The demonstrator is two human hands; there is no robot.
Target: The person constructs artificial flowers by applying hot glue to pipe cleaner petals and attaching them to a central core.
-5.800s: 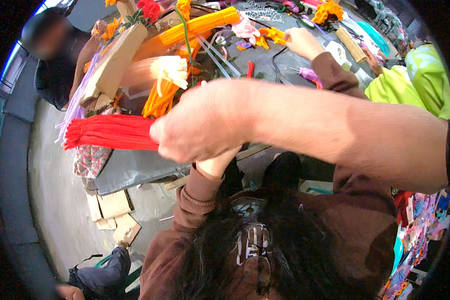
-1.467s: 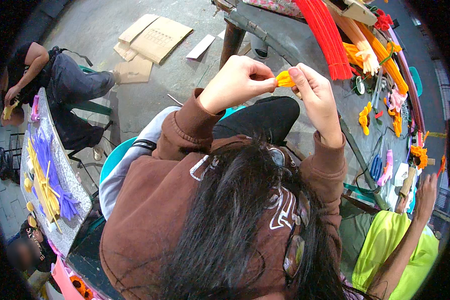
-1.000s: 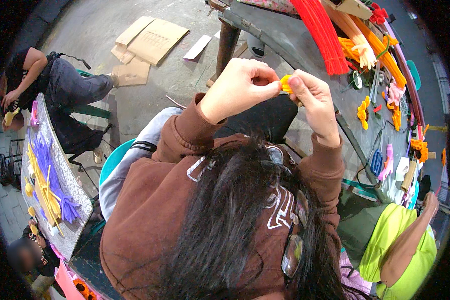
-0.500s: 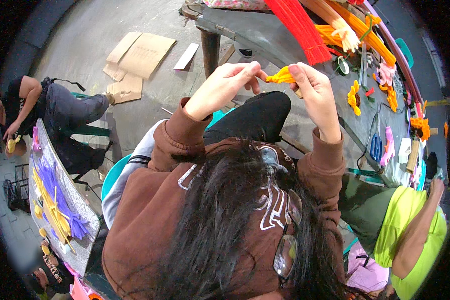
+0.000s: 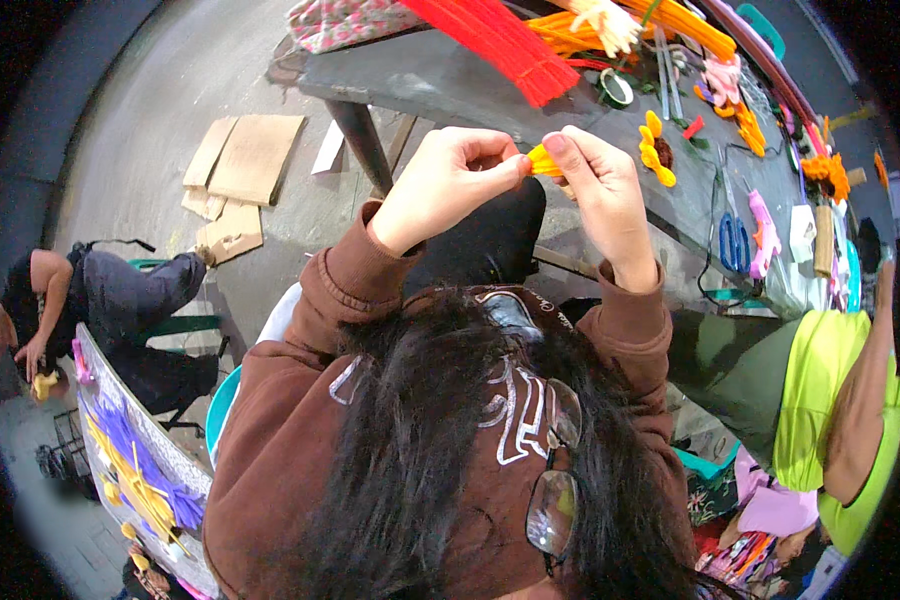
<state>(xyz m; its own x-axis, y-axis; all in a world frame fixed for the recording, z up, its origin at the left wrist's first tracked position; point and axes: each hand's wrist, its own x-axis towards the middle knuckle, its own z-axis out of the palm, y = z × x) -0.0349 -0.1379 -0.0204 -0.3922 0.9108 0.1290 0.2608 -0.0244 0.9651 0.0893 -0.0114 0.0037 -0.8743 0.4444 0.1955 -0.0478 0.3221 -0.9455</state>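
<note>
In front of my chest, above my knee, both hands are raised around a small yellow-orange piece of bent pipe cleaners (image 5: 541, 161). My right hand (image 5: 605, 200) pinches it between thumb and fingers, covering its right end. From the other side, my left hand (image 5: 452, 188) has thumb and fingertips closed on its left tip. On the table just beyond the right hand lies a pipe-cleaner flower (image 5: 652, 138) with yellow petals and a brown centre. A thick bundle of red pipe cleaners (image 5: 505, 55) reaches over the near table edge.
The grey table (image 5: 410, 85) holds orange pipe cleaners (image 5: 705, 35), a tape roll (image 5: 616, 90), blue-handled scissors (image 5: 734, 243) and a pink glue gun (image 5: 765, 235). A person in a lime top (image 5: 820, 400) sits at right. Cardboard (image 5: 255, 160) lies on the floor; a speckled table (image 5: 130, 430) stands left.
My left hand has come closer to the right, and its fingertips now meet the yellow-orange piece's tip more fully. The view has shifted, so the table sits further left.
</note>
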